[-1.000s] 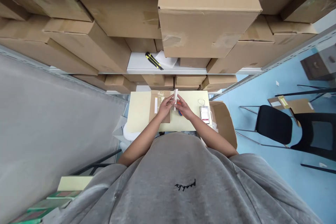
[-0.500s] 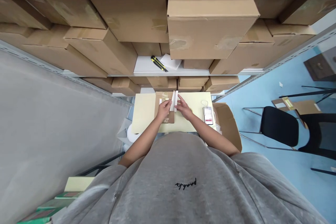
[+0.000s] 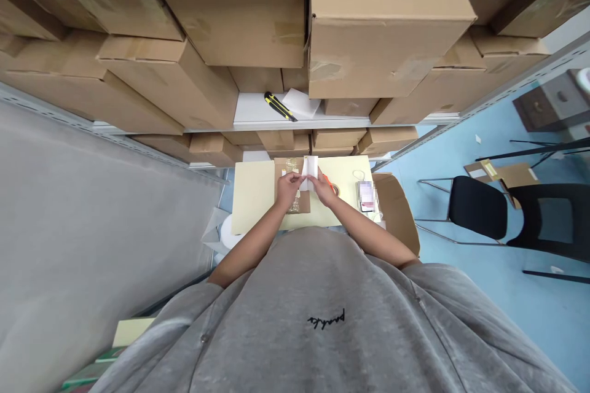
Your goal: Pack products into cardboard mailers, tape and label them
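Over the pale yellow table point(image 3: 255, 193), both of my hands meet at a white folded paper point(image 3: 310, 166). My left hand point(image 3: 287, 189) is closed, its fingertips pinched at the paper's left, lower edge. My right hand point(image 3: 323, 189) grips the same paper from the right, thumb in front and fingers behind it. Beneath lies a brown cardboard box point(image 3: 302, 205) with clear tape strips and a white label, partly covered by my hands. Just right of my right hand lie an orange object point(image 3: 328, 182) and a roll of tape point(image 3: 336, 190), both partly hidden.
A phone point(image 3: 367, 196) lies at the table's right, with a white cable. Beyond stands an open carton point(image 3: 396, 212). Above the table, a shelf point(image 3: 251, 112) holds cardboard boxes point(image 3: 387, 43) and a yellow-black utility knife point(image 3: 279, 107). Black chairs point(image 3: 478, 207) stand at right, a grey wall at left.
The white paper has turned so its broad face shows, and my hands have come closer together on it. The orange object and tape roll show more. The camera view has shifted slightly.
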